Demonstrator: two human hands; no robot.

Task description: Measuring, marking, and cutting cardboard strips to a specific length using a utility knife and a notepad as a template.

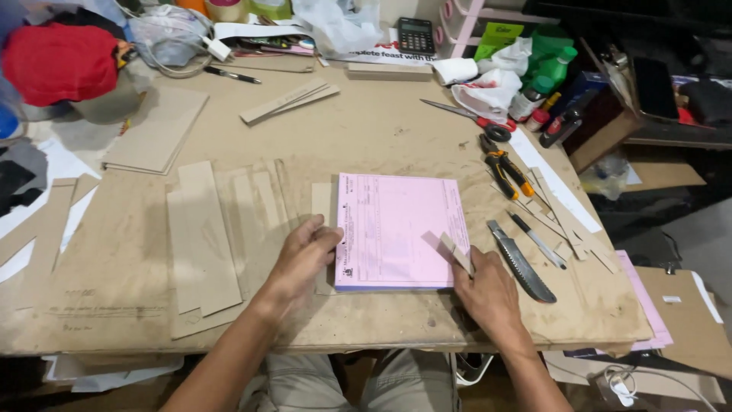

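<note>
The pink paper pad [400, 229] lies flat on the table [358, 137]. The left hand [301, 259] presses its left edge with bent fingers. The right hand [488, 294] pinches a small stiff cardboard strip [455, 252] (light, probably easy to bend) over the pad's right corner.

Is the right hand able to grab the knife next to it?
Probably yes. The right hand holds a small cardboard strip, but the dark-bladed knife lies just beside it on the table, with nothing between them.
</note>
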